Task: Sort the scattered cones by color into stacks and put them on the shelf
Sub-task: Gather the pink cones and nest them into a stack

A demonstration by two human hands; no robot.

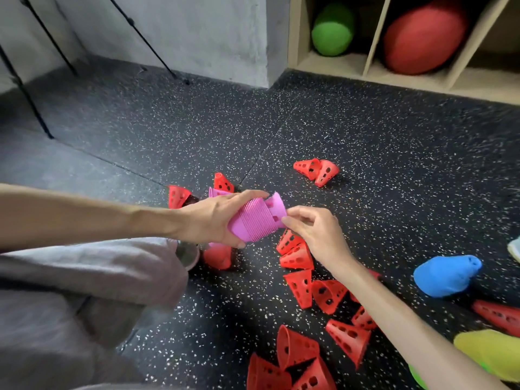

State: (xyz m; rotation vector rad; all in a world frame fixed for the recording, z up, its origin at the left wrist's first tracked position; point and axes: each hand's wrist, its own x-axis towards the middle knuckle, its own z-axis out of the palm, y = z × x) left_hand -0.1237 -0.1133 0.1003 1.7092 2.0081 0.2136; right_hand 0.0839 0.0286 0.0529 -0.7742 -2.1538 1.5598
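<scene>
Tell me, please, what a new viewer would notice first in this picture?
The pink cone stack at the centre, gripped by the left hand while the right hand pinches its end. Next, the red cones scattered over the speckled floor, and the red ball in the shelf, upper right.

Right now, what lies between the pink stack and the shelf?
Head view: two red cones lying on the floor between the pink stack and the shelf; otherwise bare floor.

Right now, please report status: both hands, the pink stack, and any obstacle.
Left hand grips pink stack. Right hand fingers pinch its end cone. Red cones scattered on floor; shelf ahead, nothing blocking.
</scene>
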